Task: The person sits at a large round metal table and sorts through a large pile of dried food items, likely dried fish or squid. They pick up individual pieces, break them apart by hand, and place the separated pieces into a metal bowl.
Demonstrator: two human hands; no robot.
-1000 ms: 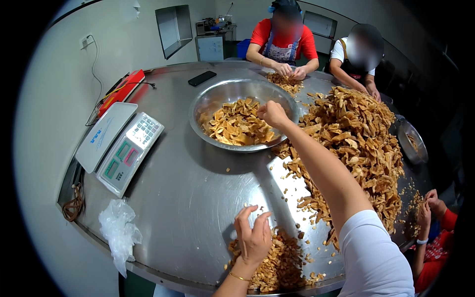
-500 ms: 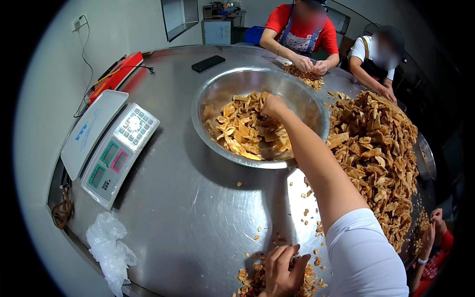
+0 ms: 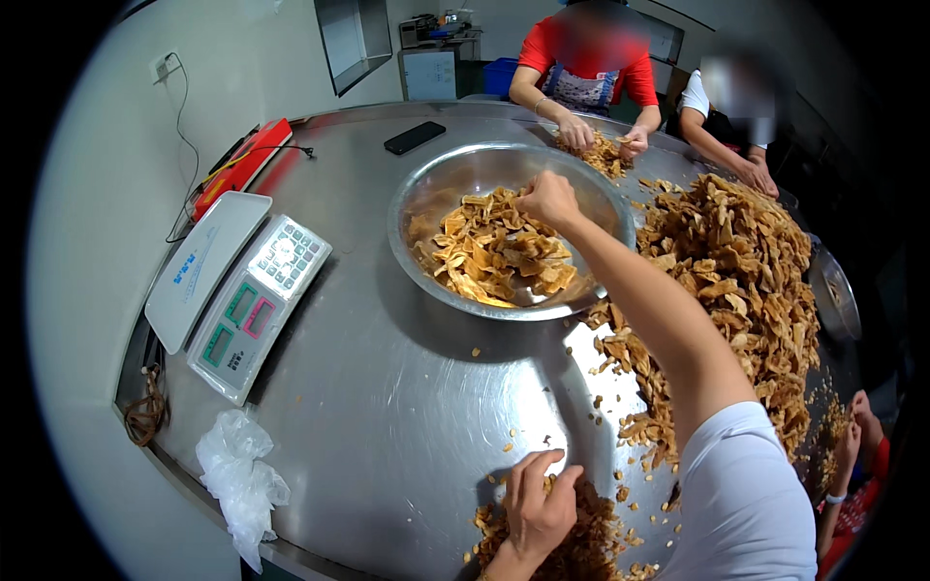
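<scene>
My right hand (image 3: 550, 200) is over the far part of a wide metal bowl (image 3: 417, 263), its fingers closed at the edge of the dried tan slices (image 3: 494, 247) inside. Whatever the fingertips hold is hidden. Near the table's front edge my left hand (image 3: 539, 505) hovers with fingers loosely bent and apart, nothing visible in them. Beneath and beside it lies a small heap of brown bits (image 3: 591, 533). A large pile of the same dried slices (image 3: 731, 290) rises to the right of my right forearm.
At left stand a scale (image 3: 257, 310), a crumpled clear plastic bag (image 3: 240, 474) and a red box (image 3: 247, 165). A black phone (image 3: 415, 137) lies beyond the bowl. Co-workers' hands (image 3: 577, 134) work at the far side and right edge. Another metal bowl (image 3: 833, 290) stands behind the pile.
My right hand has risen a little from the slices in the bowl. My left hand has shifted slightly above the small heap. The far co-worker's hands have moved apart. The whole view has shifted slightly.
</scene>
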